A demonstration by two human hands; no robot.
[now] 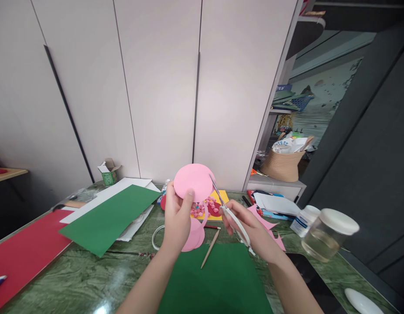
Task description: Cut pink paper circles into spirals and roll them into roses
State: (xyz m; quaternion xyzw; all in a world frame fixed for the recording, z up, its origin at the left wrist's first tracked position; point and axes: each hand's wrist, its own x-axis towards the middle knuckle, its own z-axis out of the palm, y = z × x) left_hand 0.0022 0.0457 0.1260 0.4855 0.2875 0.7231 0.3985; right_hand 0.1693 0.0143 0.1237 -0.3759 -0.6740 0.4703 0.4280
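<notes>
My left hand (pixel 178 209) pinches a round pink paper disc (pixel 193 179) by its lower edge, thumb in front, and holds it up above the table. In my right hand (pixel 243 220) are white-handled scissors (pixel 234 223), their blades pointing up and left against the right edge of the disc. A thin pink strip curls down below the disc. Under my hands, more pink paper discs (pixel 193 237) lie on the table, with a wooden pencil (pixel 210 248) beside them. Small pink pieces (pixel 200 210) rest on a yellow sheet (pixel 223 197) behind.
Green paper (pixel 211 283) lies in front of me, with another green sheet (pixel 113 213) and red paper (pixel 32 248) to the left. Pink scraps (pixel 262 218), a white bottle (pixel 306 220), a lidded jar (pixel 329 235) and a dark tablet-like slab (pixel 311 279) are on the right.
</notes>
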